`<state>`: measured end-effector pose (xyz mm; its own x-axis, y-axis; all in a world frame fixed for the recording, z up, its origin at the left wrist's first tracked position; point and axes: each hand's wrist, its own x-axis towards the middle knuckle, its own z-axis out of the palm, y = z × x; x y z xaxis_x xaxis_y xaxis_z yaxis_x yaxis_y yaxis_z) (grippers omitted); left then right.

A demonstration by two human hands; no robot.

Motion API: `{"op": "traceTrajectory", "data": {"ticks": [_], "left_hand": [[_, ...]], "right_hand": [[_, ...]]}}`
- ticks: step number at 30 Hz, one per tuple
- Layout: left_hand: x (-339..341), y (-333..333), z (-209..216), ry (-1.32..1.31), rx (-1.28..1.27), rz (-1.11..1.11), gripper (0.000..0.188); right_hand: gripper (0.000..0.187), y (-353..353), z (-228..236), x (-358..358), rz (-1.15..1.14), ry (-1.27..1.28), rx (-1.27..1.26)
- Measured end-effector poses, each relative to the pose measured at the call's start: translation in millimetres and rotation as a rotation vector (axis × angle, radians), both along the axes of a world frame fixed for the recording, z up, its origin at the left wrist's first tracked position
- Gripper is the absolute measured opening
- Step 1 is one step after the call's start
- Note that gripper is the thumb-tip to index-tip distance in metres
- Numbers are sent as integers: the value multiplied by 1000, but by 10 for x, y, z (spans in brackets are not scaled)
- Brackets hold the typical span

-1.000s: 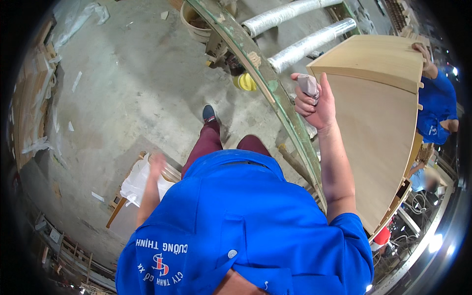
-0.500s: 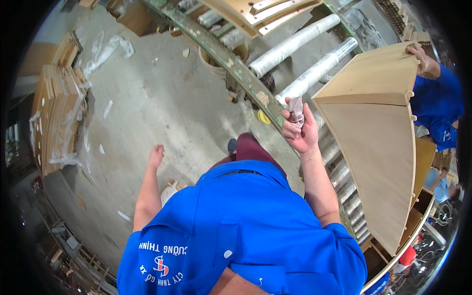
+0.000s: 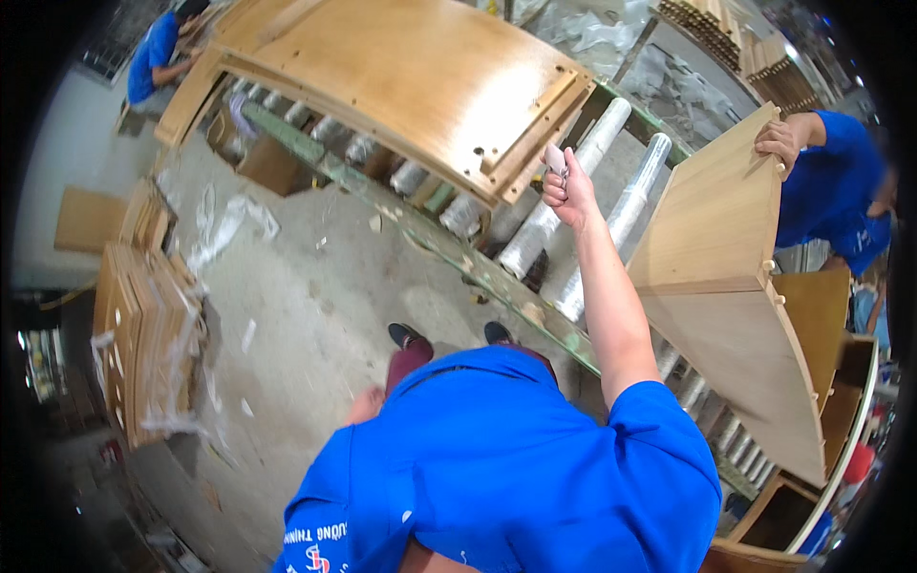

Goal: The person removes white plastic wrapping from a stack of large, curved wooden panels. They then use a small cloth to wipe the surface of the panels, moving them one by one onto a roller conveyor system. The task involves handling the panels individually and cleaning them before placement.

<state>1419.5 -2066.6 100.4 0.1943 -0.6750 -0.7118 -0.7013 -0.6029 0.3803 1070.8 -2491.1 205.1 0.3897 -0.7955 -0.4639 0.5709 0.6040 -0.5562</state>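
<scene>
My right hand [image 3: 570,199] is stretched forward over the roller conveyor [image 3: 444,244], closed round a small crumpled greyish-pink piece of thin sheet [image 3: 555,159]. Whether that piece is cloth or abrasive paper I cannot tell. Just beyond the hand lies the corner of a large varnished wooden panel [image 3: 401,72] with holes along its border. My left hand [image 3: 365,406] hangs low beside my thigh, away from any workpiece, partly hidden by my shirt; its fingers do not show clearly.
At the right a co-worker's hand [image 3: 778,143] grips a curved pale wooden panel [image 3: 712,229] standing over the rollers. Another person [image 3: 153,62] sits far left. Stacked wooden parts [image 3: 143,334] stand on the left, with plastic film [image 3: 229,224] on the floor.
My right arm has reached farther forward with the crumpled piece. My left hand has dropped closer to my body. My view has shifted, bringing more of the varnished panel into sight.
</scene>
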Motion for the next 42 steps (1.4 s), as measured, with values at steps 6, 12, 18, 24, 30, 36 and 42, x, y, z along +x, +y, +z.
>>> {"op": "traceTrajectory", "data": {"ticks": [6,12,18,24,30,36,42], "left_hand": [[1254,167,173,151,132,283,28],[2904,-302,357,207,121,835,26],[3679,-1954,620,107,-178,549,26],[2985,-4318,1128,92,-934,-212,21],[1927,-5773,1631,-113,-1164,-601,24],[1282,-5990,1324,-297,-1336,-788,24],[1317,-6036,1334,-274,-1358,-737,21]], "right_hand": [[40,-448,-61,346,-112,440,42],[48,-474,22,435,-248,1451,-210],[48,-433,294,834,-75,1864,-115],[42,-613,311,716,-203,2002,-257],[31,-1103,93,464,-716,748,-237],[30,-1654,-117,259,-961,1160,-254],[34,-1959,-102,277,-849,1574,-176]]}}
